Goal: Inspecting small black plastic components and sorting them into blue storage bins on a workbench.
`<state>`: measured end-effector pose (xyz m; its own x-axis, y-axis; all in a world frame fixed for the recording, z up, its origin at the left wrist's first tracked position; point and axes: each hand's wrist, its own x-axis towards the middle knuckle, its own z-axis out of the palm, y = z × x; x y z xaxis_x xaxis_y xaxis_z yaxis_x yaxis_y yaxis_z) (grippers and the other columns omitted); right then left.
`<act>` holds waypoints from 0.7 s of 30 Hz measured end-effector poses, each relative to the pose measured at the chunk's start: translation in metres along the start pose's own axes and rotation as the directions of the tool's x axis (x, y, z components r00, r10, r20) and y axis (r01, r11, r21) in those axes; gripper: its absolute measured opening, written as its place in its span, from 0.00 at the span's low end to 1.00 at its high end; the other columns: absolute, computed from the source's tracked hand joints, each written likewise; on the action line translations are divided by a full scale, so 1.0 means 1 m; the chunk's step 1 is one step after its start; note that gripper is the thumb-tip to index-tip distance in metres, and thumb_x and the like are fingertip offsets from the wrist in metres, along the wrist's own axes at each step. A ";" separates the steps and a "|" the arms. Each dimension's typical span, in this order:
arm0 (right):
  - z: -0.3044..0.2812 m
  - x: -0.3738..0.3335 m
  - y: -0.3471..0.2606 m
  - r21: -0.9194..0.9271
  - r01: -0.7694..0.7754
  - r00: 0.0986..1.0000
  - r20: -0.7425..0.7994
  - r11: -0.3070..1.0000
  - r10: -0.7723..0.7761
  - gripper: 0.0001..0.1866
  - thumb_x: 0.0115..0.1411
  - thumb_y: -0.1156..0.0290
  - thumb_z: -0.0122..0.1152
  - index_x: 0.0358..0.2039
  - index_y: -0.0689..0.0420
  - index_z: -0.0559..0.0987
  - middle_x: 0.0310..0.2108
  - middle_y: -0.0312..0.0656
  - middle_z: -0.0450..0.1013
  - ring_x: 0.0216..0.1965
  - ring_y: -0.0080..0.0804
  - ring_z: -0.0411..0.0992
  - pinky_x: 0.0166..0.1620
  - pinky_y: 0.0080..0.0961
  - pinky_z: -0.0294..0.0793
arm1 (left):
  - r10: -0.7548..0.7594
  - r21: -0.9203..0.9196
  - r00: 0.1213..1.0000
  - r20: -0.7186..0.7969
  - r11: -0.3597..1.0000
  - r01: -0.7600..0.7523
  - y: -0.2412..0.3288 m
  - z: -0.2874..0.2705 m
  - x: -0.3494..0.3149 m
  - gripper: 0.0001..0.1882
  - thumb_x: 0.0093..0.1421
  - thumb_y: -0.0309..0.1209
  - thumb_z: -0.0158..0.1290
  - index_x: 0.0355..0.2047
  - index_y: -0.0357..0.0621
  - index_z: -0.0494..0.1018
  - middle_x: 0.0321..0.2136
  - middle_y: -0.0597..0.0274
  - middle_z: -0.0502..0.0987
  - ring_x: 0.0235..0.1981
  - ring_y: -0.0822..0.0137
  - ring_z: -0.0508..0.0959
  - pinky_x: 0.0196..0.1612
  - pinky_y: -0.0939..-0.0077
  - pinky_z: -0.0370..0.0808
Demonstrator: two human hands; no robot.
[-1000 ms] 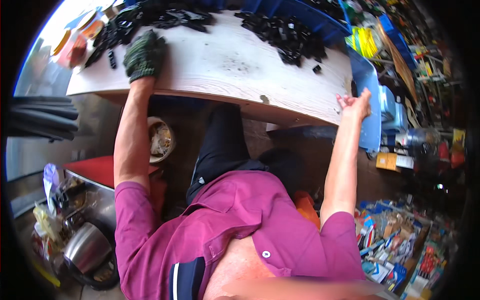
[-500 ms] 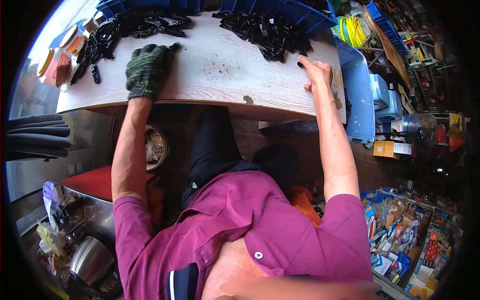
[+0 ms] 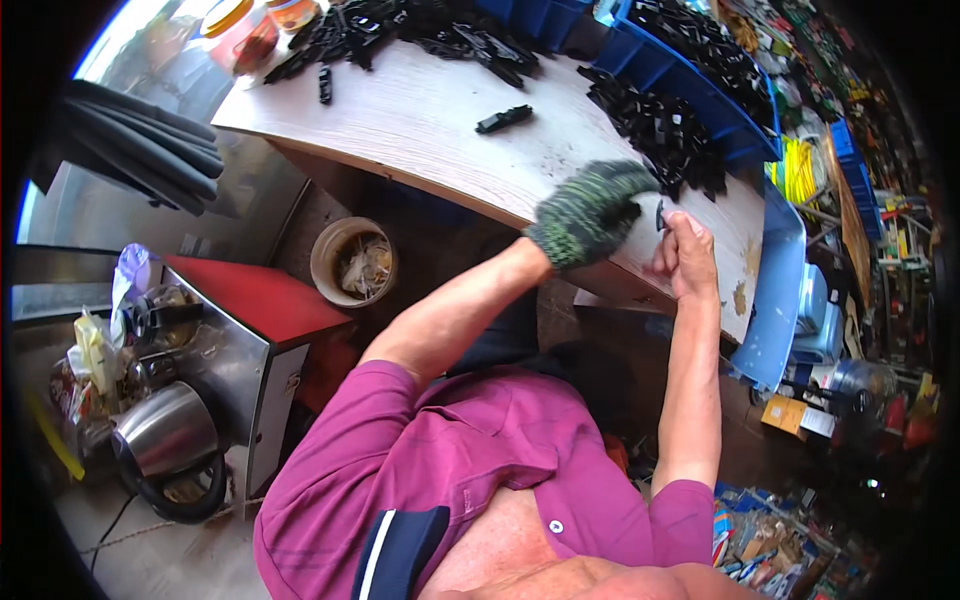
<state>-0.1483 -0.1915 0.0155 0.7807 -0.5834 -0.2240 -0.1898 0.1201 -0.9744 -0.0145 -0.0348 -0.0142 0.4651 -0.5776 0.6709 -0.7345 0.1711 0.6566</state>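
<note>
A tan cardboard box (image 3: 788,412) with a white label (image 3: 817,423) on its side sat on the floor at the right, below the blue tray's end. Colourful printed packets (image 3: 770,535) lay heaped on the floor at the lower right, in blue, red and yellow. At the far left, crumpled yellow-and-white wrappers (image 3: 92,348) rested beside the steel kettle. No screens or signs showed.

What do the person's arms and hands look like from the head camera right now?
The left hand wears a knitted glove of mottled dark green and grey with a ribbed cuff. The right hand is bare. Both forearms are uncovered; short magenta sleeves of a collared shirt end above the elbows.
</note>
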 end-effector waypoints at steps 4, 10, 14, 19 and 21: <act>0.006 0.003 0.015 0.018 0.093 0.994 0.058 0.995 -0.094 0.18 0.65 0.54 0.59 0.27 0.56 0.76 0.08 0.30 0.60 0.09 0.19 0.59 0.13 0.20 0.63 | -0.017 -0.197 0.992 0.125 0.979 0.042 -0.003 0.020 0.001 0.17 0.59 0.36 0.57 0.47 0.46 0.76 0.43 0.51 0.79 0.44 0.48 0.78 0.48 0.56 0.76; 0.028 -0.007 0.008 0.016 0.066 0.996 -0.058 0.998 -0.065 0.20 0.62 0.53 0.64 0.30 0.60 0.79 0.09 0.28 0.61 0.07 0.16 0.54 0.13 0.18 0.58 | -0.195 -0.039 0.976 0.097 0.979 0.199 0.000 0.023 -0.003 0.13 0.61 0.32 0.56 0.46 0.45 0.77 0.37 0.51 0.80 0.39 0.49 0.80 0.42 0.60 0.77; 0.031 -0.003 0.013 -0.022 0.124 0.981 -0.146 0.992 -0.126 0.16 0.63 0.59 0.65 0.40 0.60 0.81 0.10 0.27 0.62 0.08 0.15 0.54 0.14 0.17 0.59 | -0.349 -0.121 0.936 0.048 0.928 0.352 0.006 0.020 0.004 0.12 0.60 0.30 0.56 0.44 0.43 0.77 0.38 0.50 0.81 0.39 0.49 0.81 0.42 0.61 0.78; 0.038 -0.006 0.010 -0.057 0.151 0.983 -0.098 0.987 -0.156 0.17 0.62 0.60 0.66 0.40 0.63 0.80 0.13 0.28 0.65 0.09 0.15 0.55 0.14 0.16 0.57 | -0.439 -0.074 0.898 0.016 0.896 0.439 0.001 0.014 0.010 0.15 0.62 0.35 0.54 0.46 0.41 0.77 0.38 0.49 0.81 0.40 0.51 0.81 0.45 0.63 0.77; 0.041 -0.010 0.012 -0.032 0.166 0.981 -0.094 0.986 -0.169 0.17 0.62 0.59 0.65 0.39 0.62 0.79 0.13 0.29 0.65 0.09 0.15 0.56 0.14 0.16 0.58 | -0.413 -0.053 0.911 0.009 0.909 0.412 0.000 0.011 0.005 0.16 0.61 0.37 0.55 0.46 0.43 0.76 0.38 0.49 0.81 0.40 0.49 0.80 0.45 0.59 0.76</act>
<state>-0.1338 -0.1514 0.0055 0.7421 -0.6681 -0.0537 -0.0761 -0.0045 -0.9971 -0.0181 -0.0462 -0.0145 0.7221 -0.6042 0.3369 -0.4501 -0.0405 0.8921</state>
